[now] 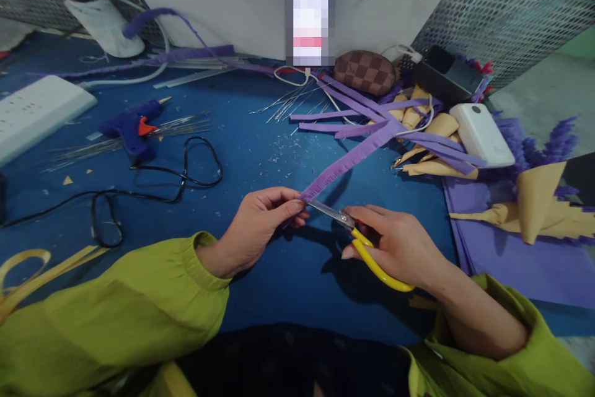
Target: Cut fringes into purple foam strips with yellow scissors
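Well, mesh panels flank the blue tabletop under the hands.

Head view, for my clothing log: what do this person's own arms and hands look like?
Both arms wear loose yellow-green sleeves. The left sleeve reaches near the wrist, ending in a gathered cuff; the right sleeve sits higher, leaving much of the forearm bare. The left hand and right hand have no gloves, and no watch or bracelet shows.
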{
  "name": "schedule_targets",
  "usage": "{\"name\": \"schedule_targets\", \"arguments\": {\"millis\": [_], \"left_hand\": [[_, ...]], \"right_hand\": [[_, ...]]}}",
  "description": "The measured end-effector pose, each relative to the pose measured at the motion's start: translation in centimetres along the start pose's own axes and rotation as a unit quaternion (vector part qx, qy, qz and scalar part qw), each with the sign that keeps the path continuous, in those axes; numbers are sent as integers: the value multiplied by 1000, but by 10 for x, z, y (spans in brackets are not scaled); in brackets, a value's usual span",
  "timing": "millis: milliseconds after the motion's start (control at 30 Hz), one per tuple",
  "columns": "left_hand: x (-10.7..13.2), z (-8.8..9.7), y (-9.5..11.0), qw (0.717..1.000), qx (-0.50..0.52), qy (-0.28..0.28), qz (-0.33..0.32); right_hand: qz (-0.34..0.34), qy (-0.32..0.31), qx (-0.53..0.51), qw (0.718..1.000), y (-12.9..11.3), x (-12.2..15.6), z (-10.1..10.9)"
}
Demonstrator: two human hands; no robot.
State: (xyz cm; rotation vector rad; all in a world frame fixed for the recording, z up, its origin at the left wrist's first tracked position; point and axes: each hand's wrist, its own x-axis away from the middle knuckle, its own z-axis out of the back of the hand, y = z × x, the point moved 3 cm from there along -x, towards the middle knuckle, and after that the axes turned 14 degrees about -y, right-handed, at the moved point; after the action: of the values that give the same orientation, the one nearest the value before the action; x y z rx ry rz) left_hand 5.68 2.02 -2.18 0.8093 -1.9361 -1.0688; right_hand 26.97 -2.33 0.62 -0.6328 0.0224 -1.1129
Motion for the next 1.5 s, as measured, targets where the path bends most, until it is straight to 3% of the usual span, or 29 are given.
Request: {"name": "schedule_targets", "arguments": {"millis": [833,1100,1500], "left_hand": [[1,-2,1,1000,-1,0,6],[0,-2,0,1000,4,-23,7],[1,-1,-2,998,-44,-37,-8]], "right_hand": [[16,-30,-44,998,-1,2,-3],[14,-42,-50,998,-1,2,-2],[7,5,-83,997,2,1,-1]]}}
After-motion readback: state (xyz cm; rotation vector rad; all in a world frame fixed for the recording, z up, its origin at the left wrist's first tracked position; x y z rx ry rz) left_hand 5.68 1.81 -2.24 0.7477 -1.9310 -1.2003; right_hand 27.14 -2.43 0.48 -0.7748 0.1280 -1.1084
